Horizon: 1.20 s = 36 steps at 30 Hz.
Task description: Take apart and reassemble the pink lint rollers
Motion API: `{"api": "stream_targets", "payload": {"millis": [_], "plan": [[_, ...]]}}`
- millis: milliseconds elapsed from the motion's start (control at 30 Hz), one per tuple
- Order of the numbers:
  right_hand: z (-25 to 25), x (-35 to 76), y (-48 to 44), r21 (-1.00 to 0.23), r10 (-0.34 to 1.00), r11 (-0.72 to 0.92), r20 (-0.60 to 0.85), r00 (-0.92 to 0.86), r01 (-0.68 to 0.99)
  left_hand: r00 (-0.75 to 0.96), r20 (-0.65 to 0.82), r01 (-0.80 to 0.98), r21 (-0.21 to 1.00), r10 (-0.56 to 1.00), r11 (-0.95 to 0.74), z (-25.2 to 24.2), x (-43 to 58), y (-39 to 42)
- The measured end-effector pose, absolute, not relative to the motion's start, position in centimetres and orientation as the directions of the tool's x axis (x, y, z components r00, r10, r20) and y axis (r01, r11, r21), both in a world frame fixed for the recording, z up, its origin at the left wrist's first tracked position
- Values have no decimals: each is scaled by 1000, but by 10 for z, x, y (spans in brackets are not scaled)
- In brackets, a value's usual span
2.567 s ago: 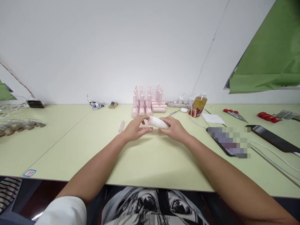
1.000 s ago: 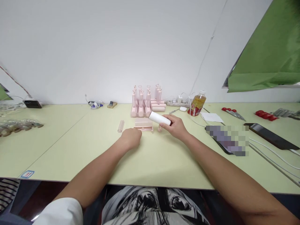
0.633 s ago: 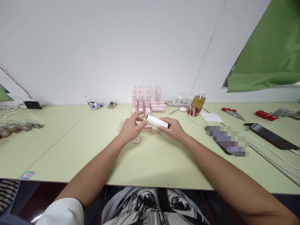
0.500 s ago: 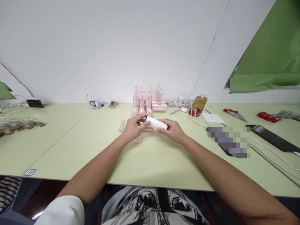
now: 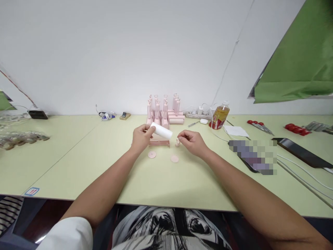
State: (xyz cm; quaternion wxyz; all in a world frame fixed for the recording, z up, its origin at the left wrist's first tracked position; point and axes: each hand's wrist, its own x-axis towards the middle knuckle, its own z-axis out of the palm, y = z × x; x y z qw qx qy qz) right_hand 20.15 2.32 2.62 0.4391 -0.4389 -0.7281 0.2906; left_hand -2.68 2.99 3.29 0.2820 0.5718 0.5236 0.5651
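Observation:
My left hand (image 5: 141, 138) is closed round one end of a white roll (image 5: 162, 131), tilted down to the right above the table. Below the roll lies a long pink plastic part (image 5: 159, 143). In a pinch, the fingertips of my right hand (image 5: 191, 141) hold a small pink piece (image 5: 177, 142), just off the roll's lower end. Two flat pink discs rest on the table in front of my hands: one disc (image 5: 152, 154) on the left, the other disc (image 5: 174, 158) on the right.
Several pink rollers (image 5: 165, 113) stand and lie grouped near the wall. To their right are a power strip (image 5: 199, 115), a screwdriver (image 5: 194, 124), a drink bottle (image 5: 220, 116) and a phone (image 5: 251, 158) with cables. A coiled cable (image 5: 107, 116) lies at the back left.
My right hand has let go of the white roll and now pinches the small pink piece. My left hand has moved the roll left and up. The right-hand disc now shows.

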Motion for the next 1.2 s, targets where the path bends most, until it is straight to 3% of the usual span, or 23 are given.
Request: {"api": "stream_targets", "payload": {"millis": [133,267,400,533,700,800,933,1067,1133,1200], "plan": [[35,205,11,-621,779,558,165,-605,550,-338,459,291,881,822,-372,39,-46,42],[28,196,4,-514,714,607,17,-700,606,-388,584,543,770,713,-335,46,-63,47],[16,190,7,-493,690,631,6,-724,598,-275,581,778,603,766,-178,43,-72,50],[8,188,11,-473,660,672,31,-751,571,-215,483,855,513,849,-75,33,-75,57],[4,184,9,-469,596,734,97,-797,492,-217,400,870,493,890,-10,27,-77,63],[3,181,8,-539,620,704,149,-770,462,-216,397,862,507,892,-17,26,-78,64],[-2,178,9,-719,735,532,131,-665,446,-171,477,826,546,862,-138,26,-76,62],[-6,174,12,-946,838,64,-121,-532,317,-114,642,835,475,758,-277,38,-67,48],[-5,172,13,-976,823,-167,-215,-526,137,33,633,820,425,773,-383,47,-58,34],[-2,171,13,-955,812,-295,-233,-535,-32,285,482,781,384,829,-493,53,-46,19]]}}
